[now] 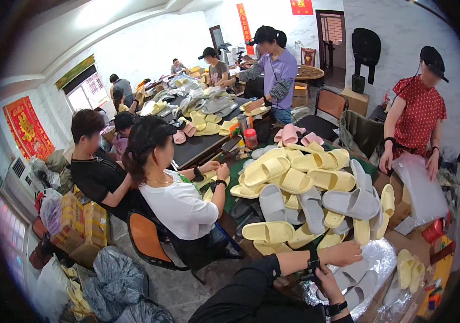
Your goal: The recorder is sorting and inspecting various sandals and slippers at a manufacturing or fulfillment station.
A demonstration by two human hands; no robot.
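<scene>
At table's near edge, left hand [343, 252] lay flat on clear crinkly plastic bag [380, 258]; right hand [329, 282] probably gripped grey foam slippers [356, 280] inside. Big yellow-grey slipper pile [305, 194] remained unbagged.

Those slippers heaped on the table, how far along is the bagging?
Done: hard to tell; a yellow pair lies on clear plastic at the right. In hand: the left hand rests on a clear bag holding grey slippers, and the right hand is at the bag's near edge. Left: a big pile of loose yellow and grey slippers on the table, so most seems still to do.
</scene>
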